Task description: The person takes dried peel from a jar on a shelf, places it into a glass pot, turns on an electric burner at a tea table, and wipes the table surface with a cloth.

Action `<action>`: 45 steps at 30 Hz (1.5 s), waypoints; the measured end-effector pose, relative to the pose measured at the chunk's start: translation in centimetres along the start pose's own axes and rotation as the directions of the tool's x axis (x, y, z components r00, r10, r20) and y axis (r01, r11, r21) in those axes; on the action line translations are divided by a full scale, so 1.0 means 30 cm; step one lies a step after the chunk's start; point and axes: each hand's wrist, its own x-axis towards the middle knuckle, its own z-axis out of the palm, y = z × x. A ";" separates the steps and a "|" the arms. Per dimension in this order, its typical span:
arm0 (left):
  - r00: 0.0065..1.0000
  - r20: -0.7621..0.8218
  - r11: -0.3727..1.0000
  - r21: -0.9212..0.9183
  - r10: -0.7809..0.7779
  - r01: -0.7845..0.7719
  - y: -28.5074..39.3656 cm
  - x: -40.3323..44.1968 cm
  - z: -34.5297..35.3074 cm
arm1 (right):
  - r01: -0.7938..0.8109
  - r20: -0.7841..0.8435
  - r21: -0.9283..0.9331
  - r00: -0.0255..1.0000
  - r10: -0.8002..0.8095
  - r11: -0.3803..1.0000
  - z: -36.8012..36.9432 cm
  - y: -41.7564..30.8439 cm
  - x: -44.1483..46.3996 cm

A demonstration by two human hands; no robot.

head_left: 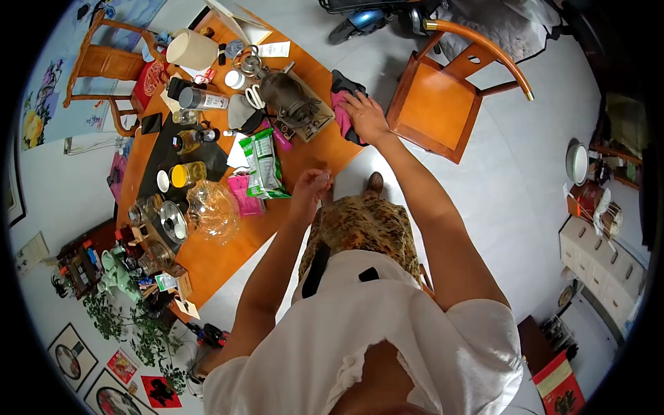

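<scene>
My right hand (364, 117) lies with its fingers spread on a bunched pink and black cloth (343, 114) at the table's edge. Closed in a pinch, my left hand (311, 190) is over the near table edge; whatever its fingers hold, if anything, is too small to make out. Nearest to that hand is a green and white packet (264, 164), with a pink packet (245, 196) beside it. A dark, rounded pot-like object (285, 97) stands on a tray (319, 119) just left of the cloth.
The wooden table (238, 256) carries a clear scalloped bowl (212, 211), a yellow-lidded jar (187, 174), a tumbler (202, 99) and several other jars. A wooden chair (436, 104) stands close by my right hand. Another chair (107, 62) is across the table.
</scene>
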 end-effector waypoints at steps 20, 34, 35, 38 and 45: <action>0.948 -0.284 0.986 0.120 0.142 -0.112 -0.155 -0.170 -0.100 | 0.116 -0.043 0.046 0.992 -0.115 0.992 -0.005 0.032 0.207; 0.962 -0.243 0.982 0.169 0.128 -0.088 -0.098 -0.248 -0.253 | 0.189 0.003 -0.159 0.982 -0.191 0.969 0.283 -0.520 -0.346; 0.965 -0.223 0.977 0.190 0.140 -0.098 -0.085 -0.259 -0.262 | 0.227 0.005 -0.100 0.974 -0.228 0.969 0.292 -0.559 -0.350; 0.964 -0.220 0.958 0.276 0.147 -0.084 -0.043 -0.300 -0.296 | 0.329 0.068 0.059 0.940 -0.333 0.942 0.277 -0.630 -0.374; 0.947 -0.281 0.980 0.167 0.153 -0.109 -0.017 -0.359 -0.364 | -0.039 0.137 0.727 0.987 -0.089 0.685 0.221 -0.450 -0.387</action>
